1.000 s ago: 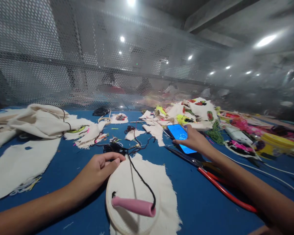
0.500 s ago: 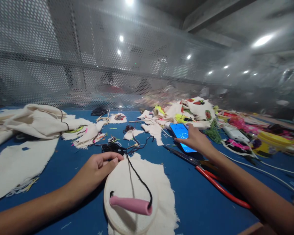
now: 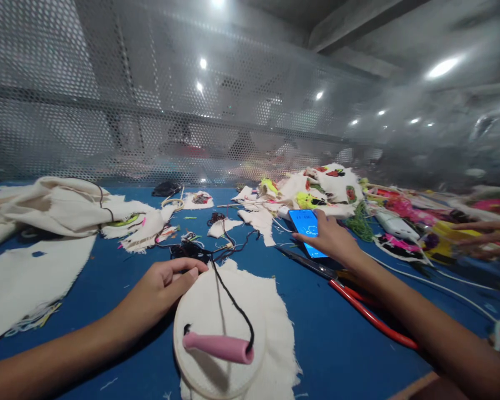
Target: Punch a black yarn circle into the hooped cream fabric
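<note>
Phone [image 3: 307,232] with a lit blue screen lies on the blue table [image 3: 337,344], and my right hand [image 3: 331,240] rests on it, fingers loosely spread. My left hand [image 3: 160,286], fingers curled together, touches the rim of an embroidery hoop [image 3: 216,339] holding cream cloth, a pink-handled tool [image 3: 217,347] lying on it.

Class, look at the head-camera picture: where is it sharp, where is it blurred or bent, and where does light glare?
Head view: sharp at the centre, on the left hand, hoop and phone under the right hand; the right edge smears, blurring another person's hand; ceiling lamps glare; the wide lens bows the mesh screen.
</note>
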A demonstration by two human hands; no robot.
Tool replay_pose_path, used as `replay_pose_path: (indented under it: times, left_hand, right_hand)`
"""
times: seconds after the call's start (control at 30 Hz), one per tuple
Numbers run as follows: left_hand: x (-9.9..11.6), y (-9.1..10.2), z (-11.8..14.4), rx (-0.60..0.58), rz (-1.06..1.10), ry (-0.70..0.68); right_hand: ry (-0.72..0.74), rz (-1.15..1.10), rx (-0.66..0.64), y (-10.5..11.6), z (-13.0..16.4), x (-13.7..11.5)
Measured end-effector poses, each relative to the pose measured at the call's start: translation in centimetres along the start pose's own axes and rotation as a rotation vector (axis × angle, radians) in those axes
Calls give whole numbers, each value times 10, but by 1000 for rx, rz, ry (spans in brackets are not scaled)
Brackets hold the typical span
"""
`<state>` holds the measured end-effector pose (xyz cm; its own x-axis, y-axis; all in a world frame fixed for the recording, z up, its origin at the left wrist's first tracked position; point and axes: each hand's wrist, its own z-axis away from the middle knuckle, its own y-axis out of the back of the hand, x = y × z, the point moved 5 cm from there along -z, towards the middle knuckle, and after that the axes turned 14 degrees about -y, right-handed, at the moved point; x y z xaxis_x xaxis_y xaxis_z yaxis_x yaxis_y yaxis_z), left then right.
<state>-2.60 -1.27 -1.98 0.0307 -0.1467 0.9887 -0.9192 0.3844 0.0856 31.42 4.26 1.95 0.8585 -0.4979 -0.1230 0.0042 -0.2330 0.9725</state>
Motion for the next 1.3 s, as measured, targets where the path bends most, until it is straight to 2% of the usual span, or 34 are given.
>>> replay_pose_path:
  times: [0.07, 0.13, 0.27, 0.37, 0.43, 0.5, 0.67, 0.87, 1.17, 1.3]
  left_hand:
    - [-1, 0, -1, -5, 6, 2]
    - [-2, 0, -1, -3, 6, 7]
    - [-2, 2, -1, 15, -25, 19]
    - [-1, 2, -1, 9, -48, 21]
    - [-2, 2, 0, 6, -60, 25]
    - [-3, 3, 0, 0, -64, 33]
    - [-1, 3, 1, -16, -52, 32]
    - [3, 2, 0, 6, -69, 31]
    - [0, 2, 1, -3, -51, 45]
    - [-2, 2, 1, -8, -45, 53]
  right_hand:
    - [-28, -78, -38, 0, -5, 4]
    - [-96, -222, -132, 1, -13, 14]
    - [-218, -570, -473, 4, -18, 38]
    - [-145, -681, -680, 7, -15, 47]
    - [-74, -680, -740, 8, -11, 47]
    - [-30, -644, -733, 9, -7, 43]
    - [4, -544, -590, 7, -10, 38]
    - [114, -530, -586, -6, -22, 43]
    - [45, -556, -607, -15, -27, 49]
    - [43, -472, -525, -10, -27, 50]
